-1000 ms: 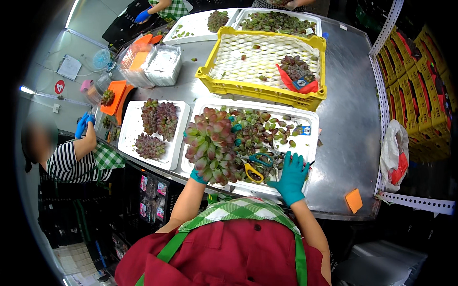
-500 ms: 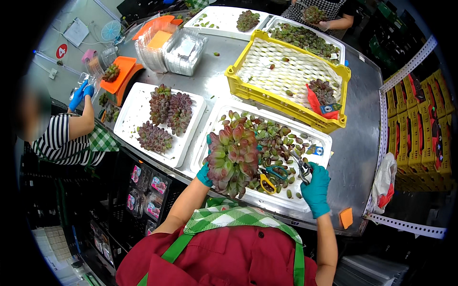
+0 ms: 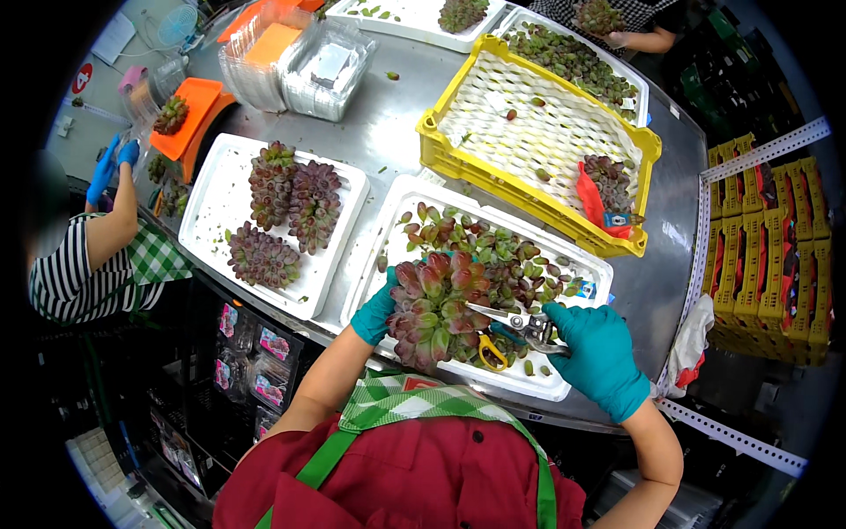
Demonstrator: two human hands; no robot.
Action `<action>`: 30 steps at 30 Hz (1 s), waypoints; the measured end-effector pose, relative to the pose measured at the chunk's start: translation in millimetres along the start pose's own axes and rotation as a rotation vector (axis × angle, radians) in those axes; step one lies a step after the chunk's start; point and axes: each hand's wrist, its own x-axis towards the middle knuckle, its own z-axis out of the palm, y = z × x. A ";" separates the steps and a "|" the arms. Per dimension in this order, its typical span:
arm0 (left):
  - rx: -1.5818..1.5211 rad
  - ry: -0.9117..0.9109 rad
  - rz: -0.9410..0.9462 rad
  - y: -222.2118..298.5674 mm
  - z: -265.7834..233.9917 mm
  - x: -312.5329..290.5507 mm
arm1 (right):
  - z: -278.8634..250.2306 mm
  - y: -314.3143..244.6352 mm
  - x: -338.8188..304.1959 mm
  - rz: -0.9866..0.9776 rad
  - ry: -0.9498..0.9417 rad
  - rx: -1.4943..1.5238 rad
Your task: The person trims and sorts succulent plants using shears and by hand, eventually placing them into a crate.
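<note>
My left hand [image 3: 376,315], in a teal glove, grips a large green and red succulent [image 3: 432,322] from its far left side; most of the fingers are behind the rosettes. Wrapped round the handles of pruning shears [image 3: 533,330], my gloved right hand [image 3: 601,354] points their blades leftward. The blade tips meet the succulent's right edge; whether they touch a leaf I cannot tell. Beneath both hands lies a white foam tray [image 3: 370,264] strewn with loose leaves [image 3: 520,260]. Scissors with one yellow handle [image 3: 492,353] rest in it, partly covered by the shears.
Another white tray [image 3: 207,207] with purple succulents stands at left. Beyond my tray is a yellow crate [image 3: 529,198], lined with white netting. Clear plastic boxes [image 3: 326,75] and an orange-topped stand [image 3: 189,110] are farther back. One co-worker in blue gloves [image 3: 110,167] works at left, another person [image 3: 648,40] far right.
My right hand has brought the shears leftward to the succulent's edge. The succulent in my left hand has shifted slightly, and the whole view has tilted a little.
</note>
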 end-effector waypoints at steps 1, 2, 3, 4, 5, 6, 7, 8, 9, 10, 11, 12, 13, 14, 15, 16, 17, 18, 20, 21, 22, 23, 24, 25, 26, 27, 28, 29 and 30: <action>0.008 0.000 -0.018 1.7 -0.1 -1.3 | 0.5 0.7 3.5 -0.003 -0.007 -0.010; 0.015 0.001 -0.040 2.6 0.3 -4.5 | 0.1 2.2 7.3 -0.005 -0.031 -0.034; 0.032 0.009 -0.073 5.4 1.5 -11.4 | -0.8 3.5 11.3 -0.011 -0.052 -0.054; 0.043 0.011 -0.091 6.8 1.1 -13.3 | -1.2 4.9 14.9 -0.018 -0.073 -0.074; 0.057 0.010 -0.109 9.7 1.4 -15.3 | -0.4 6.7 18.0 -0.026 -0.072 -0.082; 0.065 0.004 -0.124 11.9 2.1 -16.5 | 1.2 8.1 20.4 -0.033 -0.072 -0.091; 0.024 -0.048 -0.102 13.7 1.7 -14.1 | 2.4 9.5 22.2 -0.040 -0.072 -0.099; -0.029 -0.097 -0.076 15.6 4.6 -11.5 | 1.6 11.0 24.7 -0.055 -0.087 -0.106; -0.107 -0.158 -0.042 17.3 4.4 -9.4 | -1.5 12.1 28.5 -0.076 -0.097 -0.109; -0.010 -0.132 -0.026 13.3 -2.8 -2.9 | -2.7 13.2 32.3 -0.094 -0.108 -0.116; 0.088 -0.105 -0.010 5.1 -14.3 5.3 | -1.0 14.4 34.9 -0.107 -0.098 -0.107; 0.185 -0.080 0.002 2.7 -17.3 10.4 | 1.9 16.2 36.4 -0.117 -0.087 -0.096; 0.187 -0.079 -0.017 0.8 -19.1 11.0 | 3.8 17.8 37.7 -0.127 -0.077 -0.085; 0.189 -0.078 -0.036 -0.4 -19.7 10.6 | 4.2 19.7 39.5 -0.127 -0.122 -0.054; 0.192 -0.081 -0.057 -0.7 -19.4 11.2 | 4.1 21.7 41.3 -0.123 -0.167 -0.023; 0.266 -0.086 -0.010 -4.6 -22.8 13.2 | 3.9 23.2 43.5 -0.119 -0.211 0.008; 0.339 -0.091 0.036 -11.2 -28.7 16.0 | 3.4 24.0 46.2 -0.070 -0.307 0.100; 0.414 -0.098 0.083 -16.5 -33.0 19.1 | 2.0 24.9 49.1 -0.018 -0.400 0.192; 0.434 -0.103 0.091 -23.6 -40.9 21.0 | 2.1 28.0 53.5 0.045 -0.531 0.334; 0.444 -0.106 0.098 -25.2 -42.8 22.0 | 4.0 31.0 55.5 0.055 -0.569 0.382; 0.456 -0.127 0.132 -26.3 -43.8 23.1 | 6.1 33.4 57.1 0.065 -0.606 0.431; 0.468 -0.148 0.166 -26.9 -44.0 24.1 | 8.3 35.1 58.4 0.087 -0.644 0.454; 0.482 -0.167 0.199 -27.5 -44.4 24.0 | 9.8 37.1 61.1 0.071 -0.675 0.428; 0.464 -0.169 0.174 -28.7 -44.4 24.3 | 10.8 39.9 64.7 0.055 -0.705 0.403; 0.446 -0.171 0.150 -30.0 -44.0 24.8 | 11.6 41.6 67.5 0.040 -0.735 0.377; 0.428 -0.169 0.126 -30.8 -43.3 24.6 | 13.2 42.7 69.9 0.038 -0.740 0.384; 0.425 -0.153 0.113 -30.1 -42.6 23.5 | 14.5 43.6 71.8 0.037 -0.744 0.391; 0.422 -0.138 0.101 -28.0 -41.4 22.0 | 15.7 44.2 72.8 0.037 -0.748 0.398; 0.421 -0.126 0.088 -25.1 -39.8 21.3 | 16.7 42.9 73.3 0.042 -0.745 0.396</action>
